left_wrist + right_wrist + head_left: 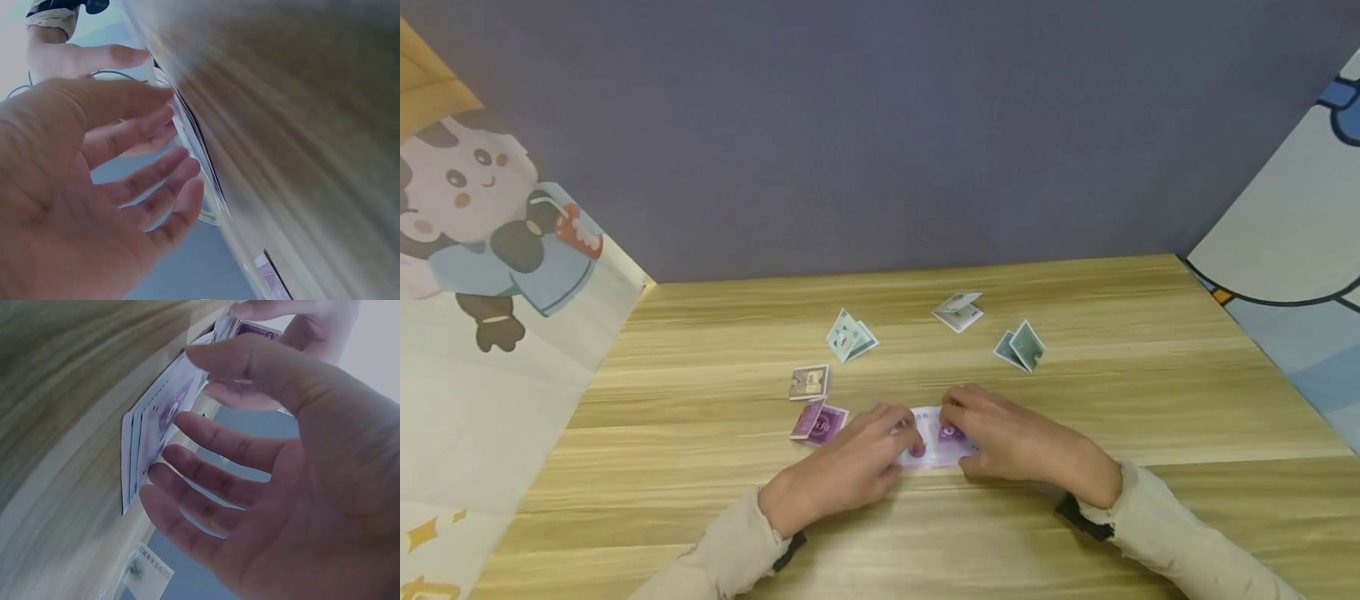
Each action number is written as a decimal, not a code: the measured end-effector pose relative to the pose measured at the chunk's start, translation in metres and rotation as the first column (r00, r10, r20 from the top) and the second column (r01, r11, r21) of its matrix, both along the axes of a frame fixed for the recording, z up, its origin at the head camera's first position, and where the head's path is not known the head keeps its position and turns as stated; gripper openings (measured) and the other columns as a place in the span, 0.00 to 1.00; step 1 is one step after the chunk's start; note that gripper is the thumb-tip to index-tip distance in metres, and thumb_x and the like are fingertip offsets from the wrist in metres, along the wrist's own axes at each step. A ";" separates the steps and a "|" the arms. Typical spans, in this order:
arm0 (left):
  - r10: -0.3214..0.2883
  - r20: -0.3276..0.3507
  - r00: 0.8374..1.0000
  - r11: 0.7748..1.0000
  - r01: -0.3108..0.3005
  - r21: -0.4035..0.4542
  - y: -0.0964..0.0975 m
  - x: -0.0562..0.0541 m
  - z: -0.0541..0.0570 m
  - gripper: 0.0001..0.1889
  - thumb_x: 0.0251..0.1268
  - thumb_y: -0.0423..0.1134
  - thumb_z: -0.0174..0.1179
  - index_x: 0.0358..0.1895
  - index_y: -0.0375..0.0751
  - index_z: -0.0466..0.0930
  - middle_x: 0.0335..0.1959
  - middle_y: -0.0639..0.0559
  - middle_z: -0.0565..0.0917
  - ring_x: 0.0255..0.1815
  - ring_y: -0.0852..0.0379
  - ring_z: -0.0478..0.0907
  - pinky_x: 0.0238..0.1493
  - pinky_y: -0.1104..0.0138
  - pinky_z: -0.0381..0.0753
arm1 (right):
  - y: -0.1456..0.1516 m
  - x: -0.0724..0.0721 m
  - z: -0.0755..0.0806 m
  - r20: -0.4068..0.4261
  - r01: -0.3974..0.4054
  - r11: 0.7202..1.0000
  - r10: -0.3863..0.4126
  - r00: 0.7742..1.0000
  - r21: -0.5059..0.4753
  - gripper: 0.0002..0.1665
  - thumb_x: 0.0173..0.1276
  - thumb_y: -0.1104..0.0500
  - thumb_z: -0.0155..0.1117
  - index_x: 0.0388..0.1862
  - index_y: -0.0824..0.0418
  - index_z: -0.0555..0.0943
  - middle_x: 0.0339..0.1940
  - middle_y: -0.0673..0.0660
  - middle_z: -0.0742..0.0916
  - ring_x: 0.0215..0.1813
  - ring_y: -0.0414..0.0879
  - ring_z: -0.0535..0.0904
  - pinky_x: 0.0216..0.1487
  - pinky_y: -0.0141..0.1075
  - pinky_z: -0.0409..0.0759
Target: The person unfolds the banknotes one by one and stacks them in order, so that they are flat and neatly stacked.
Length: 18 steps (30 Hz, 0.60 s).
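A small stack of pale purple paper banknotes (931, 454) lies flat on the wooden table in front of the person. On its left part rests the left hand (861, 458), its fingertips touching the paper. The right hand (1011, 433) spans the right part, fingers at the far side and thumb by the near edge. Seen from the right wrist, several layered notes (150, 428) lie under that hand's fingertips, and the thumb is at their edge. In the left wrist view, the left hand's loosely bent fingers (178, 206) are close to the thin edge of the stack.
A folded purple note (827, 425) and a brown one (808, 382) lie to the left. Farther back stand folded notes: light green (844, 335), grey-white (958, 317) and dark green (1027, 346). A dark blue-grey panel (880, 150) borders the table's far edge.
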<state>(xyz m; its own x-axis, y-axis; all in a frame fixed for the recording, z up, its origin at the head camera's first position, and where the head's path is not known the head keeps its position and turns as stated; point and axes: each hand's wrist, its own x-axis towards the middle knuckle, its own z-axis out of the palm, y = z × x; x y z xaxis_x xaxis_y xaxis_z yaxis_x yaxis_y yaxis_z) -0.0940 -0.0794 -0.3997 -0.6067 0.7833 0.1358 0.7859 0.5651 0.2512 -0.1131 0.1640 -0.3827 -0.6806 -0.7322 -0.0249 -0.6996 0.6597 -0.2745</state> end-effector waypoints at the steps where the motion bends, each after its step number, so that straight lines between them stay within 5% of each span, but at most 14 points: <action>1: 0.004 -0.001 1.000 1.000 -0.004 -0.004 0.000 0.000 0.000 0.15 0.58 0.31 0.65 0.49 0.46 0.83 0.54 0.50 0.78 0.57 0.54 0.75 0.59 0.62 0.76 | 0.000 0.000 0.000 0.002 0.006 1.000 -0.006 1.000 0.004 0.25 0.49 0.57 0.78 0.46 0.61 0.80 0.50 0.54 0.79 0.48 0.45 0.74 0.49 0.42 0.79; 11: 0.047 0.042 0.998 0.999 -0.047 -0.007 0.005 0.003 0.003 0.13 0.61 0.30 0.64 0.49 0.42 0.84 0.48 0.51 0.81 0.52 0.56 0.79 0.69 0.58 0.69 | 0.001 0.001 0.000 0.033 -0.018 0.999 0.019 0.999 -0.039 0.22 0.52 0.61 0.75 0.47 0.62 0.80 0.44 0.50 0.78 0.43 0.41 0.72 0.45 0.37 0.79; 18: 0.056 0.062 0.997 0.998 -0.056 0.004 0.005 0.006 0.004 0.13 0.60 0.31 0.65 0.49 0.41 0.83 0.47 0.52 0.81 0.48 0.59 0.78 0.55 0.69 0.78 | 0.002 -0.003 -0.001 0.118 -0.027 0.997 0.034 0.992 -0.068 0.21 0.54 0.64 0.72 0.47 0.61 0.79 0.43 0.49 0.77 0.44 0.40 0.71 0.47 0.37 0.78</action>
<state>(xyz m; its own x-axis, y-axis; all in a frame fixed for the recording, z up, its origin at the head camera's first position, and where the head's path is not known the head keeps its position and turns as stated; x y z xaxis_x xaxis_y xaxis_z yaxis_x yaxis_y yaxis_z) -0.0885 -0.0740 -0.3960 -0.6567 0.7473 0.1010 0.7359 0.6059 0.3021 -0.1157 0.1665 -0.3841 -0.6530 -0.7553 -0.0552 -0.6791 0.6163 -0.3988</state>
